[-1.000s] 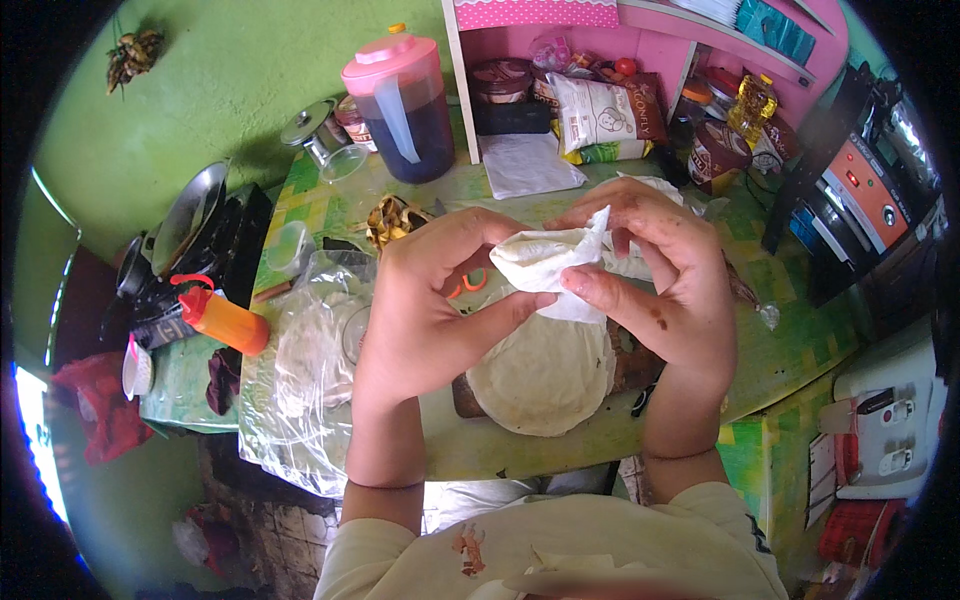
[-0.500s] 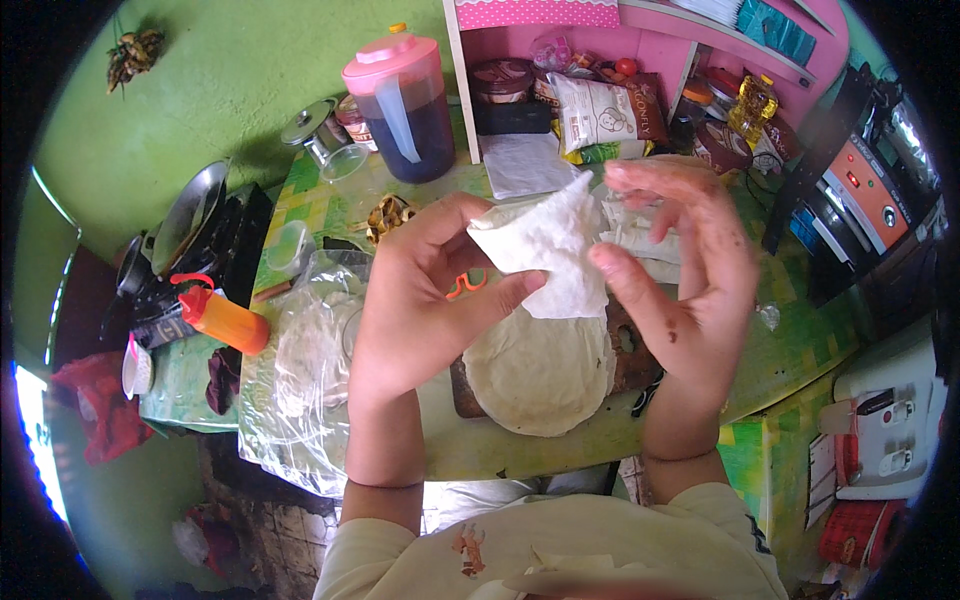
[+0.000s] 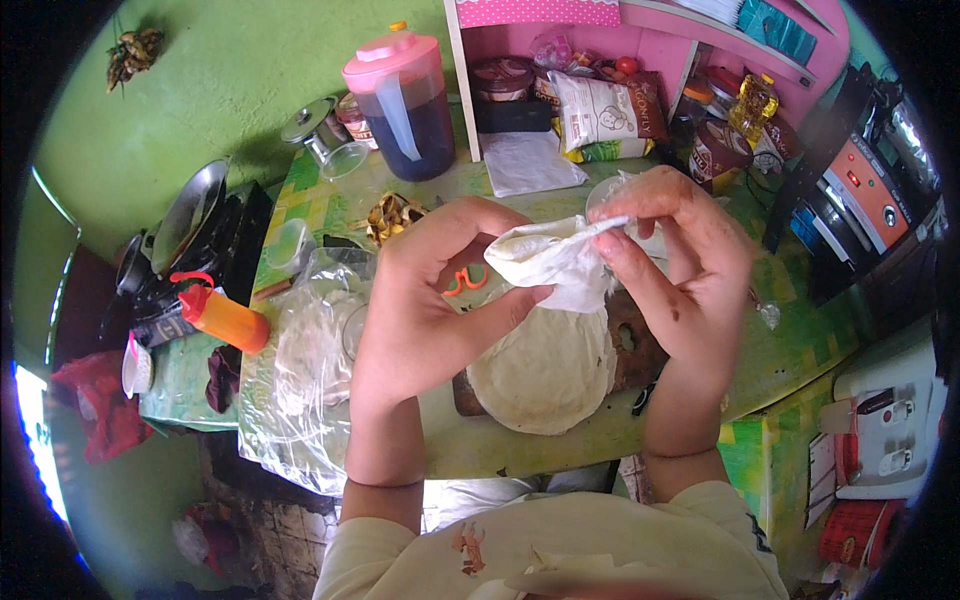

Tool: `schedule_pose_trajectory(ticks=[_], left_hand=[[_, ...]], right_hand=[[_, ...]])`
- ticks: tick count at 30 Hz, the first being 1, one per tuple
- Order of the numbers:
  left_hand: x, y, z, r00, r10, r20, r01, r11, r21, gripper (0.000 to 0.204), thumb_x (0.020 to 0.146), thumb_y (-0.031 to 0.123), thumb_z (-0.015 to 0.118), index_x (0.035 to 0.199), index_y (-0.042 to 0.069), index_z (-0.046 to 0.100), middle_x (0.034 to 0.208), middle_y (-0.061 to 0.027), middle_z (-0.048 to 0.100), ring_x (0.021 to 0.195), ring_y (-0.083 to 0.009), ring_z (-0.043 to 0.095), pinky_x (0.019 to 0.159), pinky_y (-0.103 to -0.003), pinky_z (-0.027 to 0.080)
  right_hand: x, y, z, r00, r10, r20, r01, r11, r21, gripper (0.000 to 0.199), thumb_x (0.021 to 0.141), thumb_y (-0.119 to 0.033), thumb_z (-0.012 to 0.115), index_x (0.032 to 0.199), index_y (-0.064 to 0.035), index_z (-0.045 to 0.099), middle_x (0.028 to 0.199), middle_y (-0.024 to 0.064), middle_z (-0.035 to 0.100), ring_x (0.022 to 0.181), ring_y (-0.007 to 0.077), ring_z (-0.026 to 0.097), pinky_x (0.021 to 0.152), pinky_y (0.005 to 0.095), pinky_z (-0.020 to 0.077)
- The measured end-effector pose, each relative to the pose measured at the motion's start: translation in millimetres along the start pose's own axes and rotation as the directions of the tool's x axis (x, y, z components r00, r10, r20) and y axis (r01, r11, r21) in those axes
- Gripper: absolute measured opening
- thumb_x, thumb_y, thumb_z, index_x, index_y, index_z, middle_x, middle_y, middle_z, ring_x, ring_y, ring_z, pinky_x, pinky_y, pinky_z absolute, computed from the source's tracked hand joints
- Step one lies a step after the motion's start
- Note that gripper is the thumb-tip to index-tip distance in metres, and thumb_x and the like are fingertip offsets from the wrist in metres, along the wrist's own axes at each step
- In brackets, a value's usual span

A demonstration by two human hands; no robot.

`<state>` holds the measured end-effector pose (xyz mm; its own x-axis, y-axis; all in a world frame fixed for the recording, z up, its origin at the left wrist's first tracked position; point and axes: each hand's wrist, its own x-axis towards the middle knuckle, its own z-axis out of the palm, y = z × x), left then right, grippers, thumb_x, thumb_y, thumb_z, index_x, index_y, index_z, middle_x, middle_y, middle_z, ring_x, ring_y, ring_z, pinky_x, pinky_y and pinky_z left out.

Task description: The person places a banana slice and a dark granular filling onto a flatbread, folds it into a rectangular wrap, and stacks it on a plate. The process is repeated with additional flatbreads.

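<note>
A thin white dough wrapper (image 3: 560, 265), folded into a pocket, is held up between my two hands over the table. My left hand (image 3: 425, 310) grips its left side, thumb on the front face. With thumb and fingers, my right hand (image 3: 685, 265) pinches the flap at its upper right. Beneath them a round, flat wrapper (image 3: 545, 375) lies on a dark wooden board (image 3: 640, 365). Orange scissor-like handles (image 3: 466, 281) show beside my left thumb. Behind my right hand is a clear dish rim (image 3: 602, 192), mostly hidden, along with whitish pieces.
Left of the board, a clear plastic bag (image 3: 310, 350) holds more pale sheets. An orange squeeze bottle (image 3: 225, 320) lies tilted near a stove (image 3: 240, 240). A pink-lidded pitcher (image 3: 408, 110) stands at the back. Packets (image 3: 600, 110) fill the pink shelf.
My right hand has come in to the wrapper and now pinches its top flap. The raised peak is folded down to the right, and the wrapper looks shorter.
</note>
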<state>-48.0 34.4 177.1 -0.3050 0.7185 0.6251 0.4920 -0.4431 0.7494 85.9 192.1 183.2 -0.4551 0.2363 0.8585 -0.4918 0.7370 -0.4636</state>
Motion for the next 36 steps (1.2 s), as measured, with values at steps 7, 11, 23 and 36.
schedule_pose_trajectory(ticks=[7, 11, 23, 36], left_hand=[[0, -1, 1, 0.998, -0.063, 0.01, 0.063, 0.996, -0.062, 0.033, 0.074, -0.011, 0.073, 0.104, -0.003, 0.062, 0.097, -0.0046, 0.064, 0.093, -0.0103, 0.062, 0.08, -0.024, 0.049], [0, -1, 2, 0.998, -0.062, 0.005, 0.062, 0.994, -0.092, 0.033, 0.075, -0.012, 0.072, 0.106, -0.003, 0.062, 0.098, -0.0046, 0.064, 0.095, -0.0105, 0.062, 0.082, -0.024, 0.049], [-1, -1, 1, 0.999, -0.046, -0.023, 0.046, 0.998, 0.041, 0.03, 0.075, -0.01, 0.071, 0.103, -0.001, 0.064, 0.095, -0.0035, 0.066, 0.089, -0.009, 0.064, 0.076, -0.023, 0.049], [2, -7, 1, 0.999, 0.033, -0.015, -0.031, 0.987, 0.159, 0.031, 0.073, -0.009, 0.072, 0.101, 0.0, 0.065, 0.092, -0.0045, 0.068, 0.086, -0.0121, 0.066, 0.074, -0.025, 0.05]], right_hand=[[-1, 0, 12, 0.988, -0.023, -0.156, 0.007, 0.995, -0.101, 0.022, 0.078, -0.006, 0.077, 0.098, -0.0078, 0.068, 0.091, 0.0014, 0.068, 0.077, 0.0109, 0.062, 0.061, 0.0247, 0.0416], [-4, 0, 13, 0.997, 0.026, -0.073, -0.032, 0.997, -0.075, 0.023, 0.079, -0.007, 0.077, 0.1, -0.0065, 0.069, 0.093, 0.0029, 0.07, 0.077, 0.0109, 0.064, 0.061, 0.0233, 0.0424], [-4, -4, 7, 0.972, 0.165, 0.166, -0.183, 0.978, 0.102, 0.024, 0.077, -0.003, 0.079, 0.097, 0.0006, 0.067, 0.096, 0.0064, 0.068, 0.088, 0.0128, 0.06, 0.074, 0.026, 0.0398], [-3, 2, 5, 0.982, 0.065, 0.176, -0.088, 0.988, 0.124, 0.016, 0.079, -0.003, 0.076, 0.091, 0.0007, 0.067, 0.092, 0.0079, 0.067, 0.085, 0.0151, 0.06, 0.071, 0.0269, 0.0403]])
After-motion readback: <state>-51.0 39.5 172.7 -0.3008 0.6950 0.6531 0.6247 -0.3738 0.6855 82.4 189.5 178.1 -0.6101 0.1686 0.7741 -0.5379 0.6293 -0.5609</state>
